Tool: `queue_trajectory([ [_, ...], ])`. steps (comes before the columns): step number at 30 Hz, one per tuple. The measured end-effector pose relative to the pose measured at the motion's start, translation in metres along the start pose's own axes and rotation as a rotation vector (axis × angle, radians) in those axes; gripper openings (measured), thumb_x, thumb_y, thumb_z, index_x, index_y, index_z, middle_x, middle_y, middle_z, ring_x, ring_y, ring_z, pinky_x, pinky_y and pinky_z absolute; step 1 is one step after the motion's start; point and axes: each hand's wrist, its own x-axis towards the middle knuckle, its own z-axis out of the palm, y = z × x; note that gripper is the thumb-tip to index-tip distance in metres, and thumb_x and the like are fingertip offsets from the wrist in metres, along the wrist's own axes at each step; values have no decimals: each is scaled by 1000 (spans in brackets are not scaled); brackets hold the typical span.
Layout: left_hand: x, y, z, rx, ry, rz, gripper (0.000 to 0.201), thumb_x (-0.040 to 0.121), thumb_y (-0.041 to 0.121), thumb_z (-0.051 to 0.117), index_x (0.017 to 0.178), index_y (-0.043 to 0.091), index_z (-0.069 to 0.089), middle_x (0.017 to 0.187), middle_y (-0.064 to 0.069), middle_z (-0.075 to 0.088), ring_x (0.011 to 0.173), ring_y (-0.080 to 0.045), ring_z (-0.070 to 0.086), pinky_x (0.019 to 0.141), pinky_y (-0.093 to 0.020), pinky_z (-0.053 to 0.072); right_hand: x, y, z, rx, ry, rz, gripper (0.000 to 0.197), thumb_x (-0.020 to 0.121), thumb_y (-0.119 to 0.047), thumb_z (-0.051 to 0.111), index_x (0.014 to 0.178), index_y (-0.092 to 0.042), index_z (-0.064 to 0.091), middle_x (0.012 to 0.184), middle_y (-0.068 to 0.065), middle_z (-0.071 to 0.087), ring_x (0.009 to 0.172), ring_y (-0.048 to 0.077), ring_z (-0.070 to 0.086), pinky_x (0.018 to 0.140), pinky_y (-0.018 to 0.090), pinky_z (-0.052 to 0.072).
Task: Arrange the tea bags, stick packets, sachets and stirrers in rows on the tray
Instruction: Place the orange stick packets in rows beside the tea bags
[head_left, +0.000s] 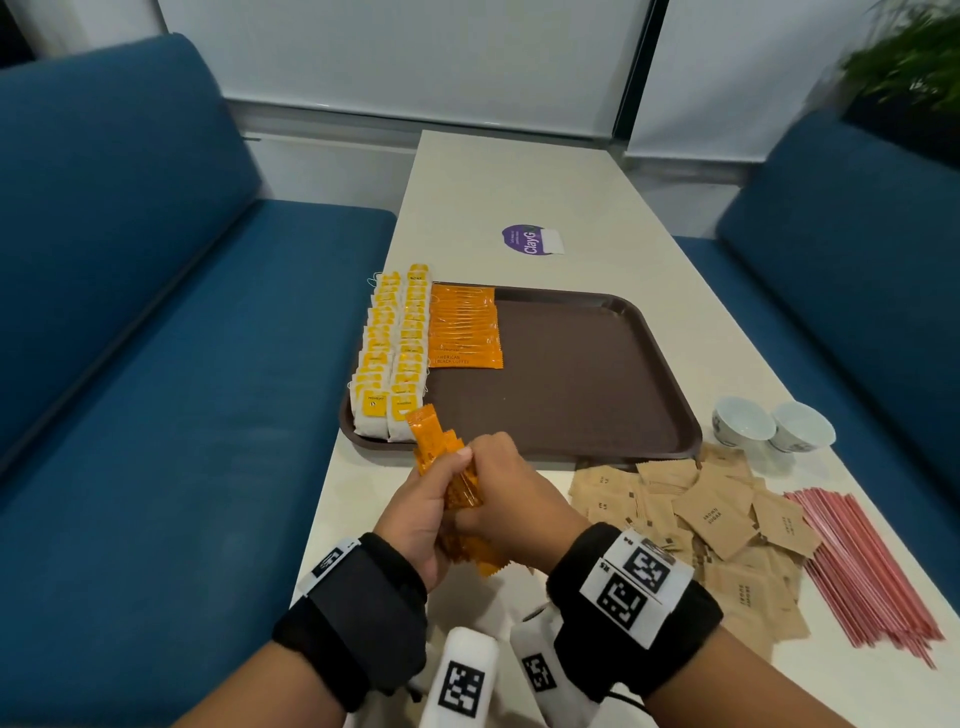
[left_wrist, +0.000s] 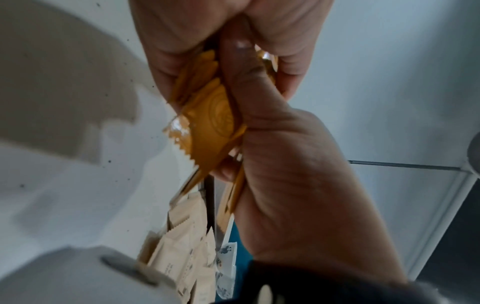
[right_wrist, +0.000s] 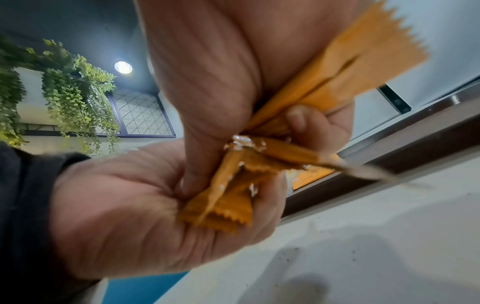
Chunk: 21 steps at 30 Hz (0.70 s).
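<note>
Both hands hold one bundle of orange stick packets (head_left: 449, 470) above the table, just before the near left corner of the brown tray (head_left: 597, 395). My left hand (head_left: 415, 512) grips the bundle from the left and my right hand (head_left: 501, 486) grips it from the right. Up close, the left hand (left_wrist: 197, 45) and right hand (left_wrist: 298, 174) curl round the packets (left_wrist: 210, 127). On the tray lie two rows of yellow tea bags (head_left: 395, 358) and a row of orange packets (head_left: 465, 327). Brown sachets (head_left: 701, 519) and red stirrers (head_left: 862, 566) lie on the table at right.
Two white cups (head_left: 771, 426) stand right of the tray's near corner. A purple sticker (head_left: 530, 240) lies beyond the tray. Blue sofas (head_left: 130, 364) flank the narrow table. The tray's right part is bare brown surface.
</note>
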Motion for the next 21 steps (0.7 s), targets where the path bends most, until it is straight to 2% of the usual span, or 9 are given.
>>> queue_trajectory([
  [2, 2, 0, -1, -19, 16, -5, 28, 89, 31, 57, 112, 14, 59, 80, -8, 68, 73, -24, 64, 58, -32, 48, 1, 0, 1, -24, 38, -19, 48, 80, -29, 68, 117, -14, 40, 104, -2, 30, 88, 17, 48, 72, 32, 47],
  [6, 5, 2, -1, -27, 43, 6, 17, 89, 27, 57, 100, 14, 61, 77, -9, 67, 72, -24, 63, 61, -33, 47, 0, 3, 3, 25, 35, -39, 56, 80, -34, 68, 124, -16, 38, 107, -3, 29, 92, 17, 50, 77, 31, 50],
  [10, 8, 1, -1, -4, 52, 48, 10, 90, 21, 56, 82, 17, 59, 65, -6, 64, 64, -22, 60, 62, -31, 46, -1, 4, 2, 120, -4, -19, 58, 78, -33, 69, 124, -20, 36, 110, -2, 32, 92, 19, 55, 79, 37, 54],
  [13, 10, 1, 1, 19, 52, 93, 11, 91, 16, 55, 81, 15, 59, 62, -6, 64, 61, -21, 60, 62, -30, 48, -1, 5, 4, 158, 4, 9, 56, 78, -32, 69, 121, -21, 36, 111, -2, 34, 90, 18, 57, 79, 37, 55],
  [15, 11, 1, 3, 27, 47, 114, 9, 91, 16, 55, 85, 14, 61, 63, -5, 67, 61, -20, 63, 59, -30, 49, 1, 9, 4, 271, 0, 40, 58, 76, -28, 73, 119, -22, 36, 110, -3, 43, 88, 14, 59, 77, 33, 56],
  [17, 11, 0, 4, 33, 44, 118, 7, 91, 16, 55, 89, 15, 62, 65, -4, 69, 63, -21, 65, 59, -31, 50, 3, 14, 2, 400, -45, 85, 62, 73, -22, 77, 118, -24, 34, 98, -7, 54, 80, 7, 59, 69, 23, 56],
  [19, 10, 0, 5, 43, 40, 116, 6, 90, 16, 56, 90, 16, 62, 67, -4, 70, 63, -21, 66, 57, -31, 50, 3, 17, -4, 417, -97, 106, 69, 71, -21, 81, 120, -23, 33, 91, -12, 54, 77, 4, 58, 62, 17, 53],
  [21, 10, 0, 6, 44, 25, 104, 6, 90, 15, 56, 90, 14, 61, 68, -6, 69, 59, -20, 67, 50, -28, 51, 3, 21, -10, 422, -117, 116, 75, 66, -22, 85, 121, -22, 33, 93, -12, 53, 77, 3, 57, 57, 13, 49],
])
